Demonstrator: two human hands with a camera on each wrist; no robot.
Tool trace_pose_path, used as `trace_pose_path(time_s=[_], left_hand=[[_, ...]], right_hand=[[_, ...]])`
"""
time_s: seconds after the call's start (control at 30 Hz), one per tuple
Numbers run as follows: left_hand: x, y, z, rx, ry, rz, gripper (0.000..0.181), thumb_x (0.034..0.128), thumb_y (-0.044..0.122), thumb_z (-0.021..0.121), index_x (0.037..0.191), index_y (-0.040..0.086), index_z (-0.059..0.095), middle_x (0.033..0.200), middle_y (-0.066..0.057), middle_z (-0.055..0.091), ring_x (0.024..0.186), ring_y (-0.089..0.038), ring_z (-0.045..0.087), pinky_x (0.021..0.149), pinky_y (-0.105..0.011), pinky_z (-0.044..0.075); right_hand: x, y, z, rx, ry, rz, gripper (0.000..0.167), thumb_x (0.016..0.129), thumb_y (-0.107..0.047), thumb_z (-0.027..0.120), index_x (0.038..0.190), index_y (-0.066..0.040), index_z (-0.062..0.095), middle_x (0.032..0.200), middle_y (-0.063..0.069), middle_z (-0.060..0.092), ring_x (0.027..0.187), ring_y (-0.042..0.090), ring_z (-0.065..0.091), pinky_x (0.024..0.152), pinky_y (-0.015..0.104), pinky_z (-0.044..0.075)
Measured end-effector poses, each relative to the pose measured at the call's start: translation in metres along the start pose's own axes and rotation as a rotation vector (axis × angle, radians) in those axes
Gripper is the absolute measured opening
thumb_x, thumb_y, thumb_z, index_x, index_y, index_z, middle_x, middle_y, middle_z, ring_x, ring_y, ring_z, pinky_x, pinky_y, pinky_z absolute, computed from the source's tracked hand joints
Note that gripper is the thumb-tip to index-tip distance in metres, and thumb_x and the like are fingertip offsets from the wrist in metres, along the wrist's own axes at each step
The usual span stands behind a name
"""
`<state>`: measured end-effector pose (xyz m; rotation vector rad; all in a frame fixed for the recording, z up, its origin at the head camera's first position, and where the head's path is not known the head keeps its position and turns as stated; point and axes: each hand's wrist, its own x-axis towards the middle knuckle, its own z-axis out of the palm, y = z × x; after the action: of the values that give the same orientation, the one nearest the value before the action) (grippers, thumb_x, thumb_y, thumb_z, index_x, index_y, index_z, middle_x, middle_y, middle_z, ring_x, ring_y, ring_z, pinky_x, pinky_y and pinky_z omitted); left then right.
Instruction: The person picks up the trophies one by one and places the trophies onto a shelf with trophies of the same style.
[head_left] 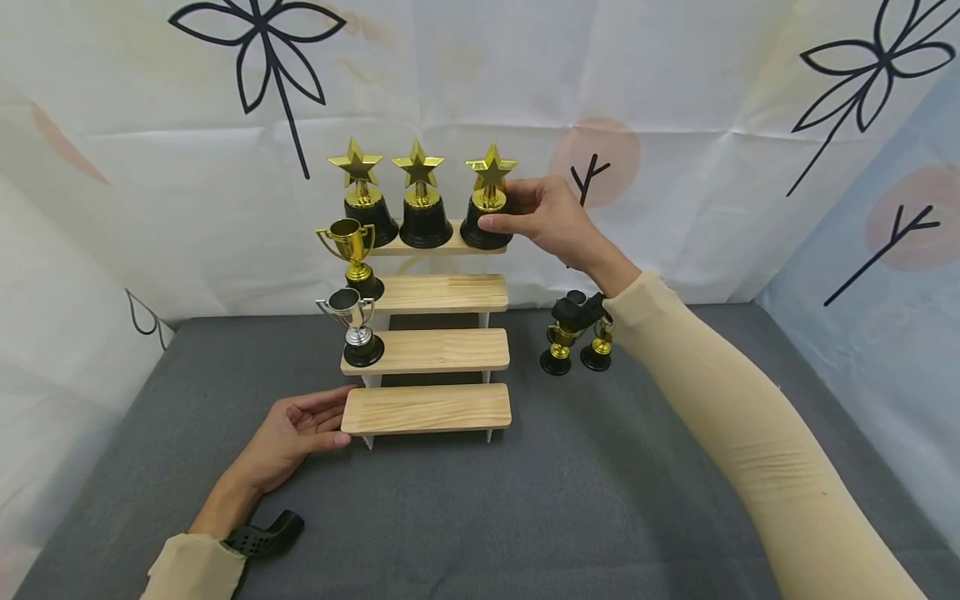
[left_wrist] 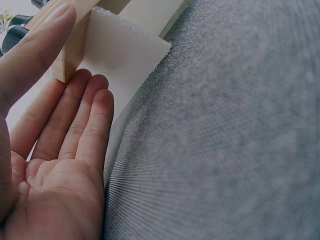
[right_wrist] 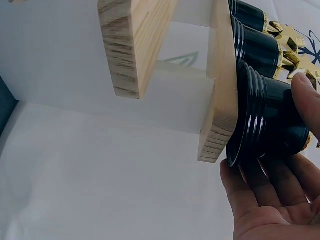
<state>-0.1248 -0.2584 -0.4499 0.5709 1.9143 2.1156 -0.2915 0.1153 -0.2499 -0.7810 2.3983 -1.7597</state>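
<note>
Three gold star trophies with black bases stand in a row on the top step of a wooden four-step stand [head_left: 427, 408]. My right hand [head_left: 551, 217] has its thumb and fingers around the black base of the rightmost star trophy [head_left: 491, 187]; in the right wrist view that base [right_wrist: 272, 112] sits on the top board [right_wrist: 220, 115]. My left hand [head_left: 288, 442] touches the left end of the lowest step, fingers extended, palm showing in the left wrist view beside the board's corner [left_wrist: 72, 55]. A gold cup [head_left: 350, 242] and a silver cup [head_left: 349, 308] stand at the left ends of the middle steps.
Right of the stand, small gold cup trophies [head_left: 557, 358] with black bases stand on the grey cloth [head_left: 585, 500], partly hidden by the black strap at my right wrist. A white patterned curtain [head_left: 465, 83] hangs behind the stand.
</note>
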Motion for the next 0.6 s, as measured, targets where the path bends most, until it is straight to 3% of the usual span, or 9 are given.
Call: trace_pose_path(time_s=[0.6], left_hand=[[0.0, -0.0015, -0.0012, -0.005, -0.005, 0.008, 0.07, 0.0848, -0.02, 0.068, 0.144, -0.026, 0.03, 0.137, -0.003, 0.06, 0.126, -0.016, 0.06, 0.104, -0.032, 0.051]], right_hand=[[0.0018, 0.0046, 0.003, 0.041, -0.014, 0.023, 0.045, 0.09, -0.009, 0.079, 0.133, -0.002, 0.066, 0.12, 0.013, 0.071, 0.111, 0.022, 0.069, 0.099, 0.035, 0.057]])
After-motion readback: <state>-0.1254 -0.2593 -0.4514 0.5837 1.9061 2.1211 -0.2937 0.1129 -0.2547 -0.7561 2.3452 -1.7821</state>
